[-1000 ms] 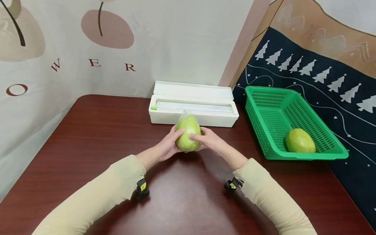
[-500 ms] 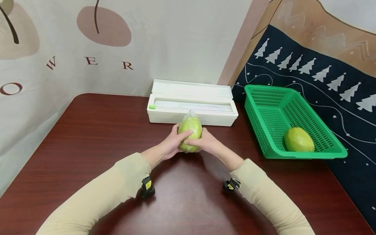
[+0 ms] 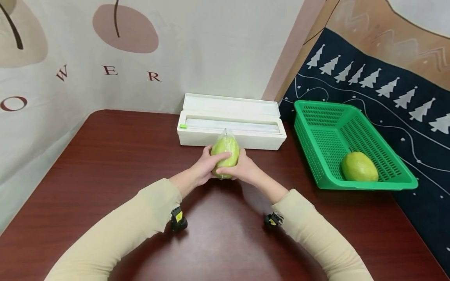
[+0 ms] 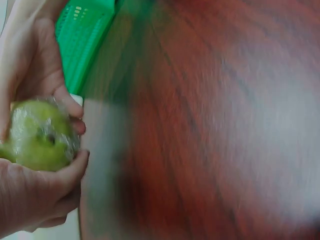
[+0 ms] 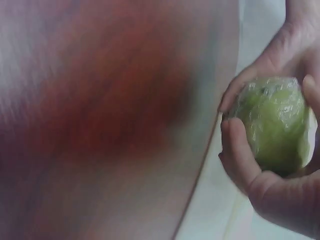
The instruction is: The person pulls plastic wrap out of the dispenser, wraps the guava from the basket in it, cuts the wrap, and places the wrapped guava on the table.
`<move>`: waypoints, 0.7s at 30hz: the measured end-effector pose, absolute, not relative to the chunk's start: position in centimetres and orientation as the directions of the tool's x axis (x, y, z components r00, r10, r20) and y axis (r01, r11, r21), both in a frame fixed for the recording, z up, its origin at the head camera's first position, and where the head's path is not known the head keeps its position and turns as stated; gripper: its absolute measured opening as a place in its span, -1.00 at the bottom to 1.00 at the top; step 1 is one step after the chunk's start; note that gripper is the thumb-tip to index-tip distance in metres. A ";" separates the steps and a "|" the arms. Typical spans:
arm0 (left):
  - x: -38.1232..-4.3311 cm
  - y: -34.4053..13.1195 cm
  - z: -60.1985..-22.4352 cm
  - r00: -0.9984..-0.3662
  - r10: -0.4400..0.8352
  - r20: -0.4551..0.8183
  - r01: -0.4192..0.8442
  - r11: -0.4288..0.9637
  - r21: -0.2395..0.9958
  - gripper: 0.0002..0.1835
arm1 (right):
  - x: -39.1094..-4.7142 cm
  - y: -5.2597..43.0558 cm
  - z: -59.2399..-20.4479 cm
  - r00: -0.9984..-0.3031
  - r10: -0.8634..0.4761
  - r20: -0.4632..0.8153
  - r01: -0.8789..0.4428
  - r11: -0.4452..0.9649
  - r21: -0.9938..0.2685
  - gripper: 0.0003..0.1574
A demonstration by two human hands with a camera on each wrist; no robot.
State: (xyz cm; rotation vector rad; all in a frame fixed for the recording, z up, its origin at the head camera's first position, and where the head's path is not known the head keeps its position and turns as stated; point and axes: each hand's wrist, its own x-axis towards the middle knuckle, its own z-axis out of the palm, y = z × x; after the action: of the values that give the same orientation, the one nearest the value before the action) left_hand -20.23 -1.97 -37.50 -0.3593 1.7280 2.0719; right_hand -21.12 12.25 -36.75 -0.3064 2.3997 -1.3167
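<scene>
Both hands hold a yellow-green oval fruit (image 3: 225,147) wrapped in clear plastic film, above the middle of the table. My left hand (image 3: 204,166) grips it from the left with the thumb across the near face. From the other side my right hand (image 3: 245,168) grips it, its thumb lower down. A loose tuft of film sticks up at the fruit's top. In the left wrist view, wrinkled film covers the end of the fruit (image 4: 42,135), where a dark spot shows. The right wrist view has shiny film over the fruit (image 5: 277,125) between curled fingers.
A white film dispenser box (image 3: 232,139) stands behind the hands, lid raised, with a green slider (image 3: 183,126) at its left. On the right, a green plastic basket (image 3: 307,150) holds another yellow-green fruit (image 3: 359,166). Printed cloth hangs behind the dark wooden table (image 3: 116,156).
Both hands keep hold of the wrapped fruit and tilt it slightly. The thumbs have shifted inward over its near face, the left now above the right.
</scene>
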 end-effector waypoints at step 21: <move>-19.7 -2.2 -37.7 -0.855 0.154 -0.496 -0.518 -0.190 0.834 -0.33 | -20.0 12.6 -37.4 -0.893 -0.448 0.030 -0.320 0.587 -0.743 0.12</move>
State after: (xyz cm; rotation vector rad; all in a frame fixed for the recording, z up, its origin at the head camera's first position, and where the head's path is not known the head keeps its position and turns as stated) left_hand -19.71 -2.16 -37.69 -0.4212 1.6475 2.0884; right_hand -20.01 12.58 -37.36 -0.6475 2.6531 -1.1943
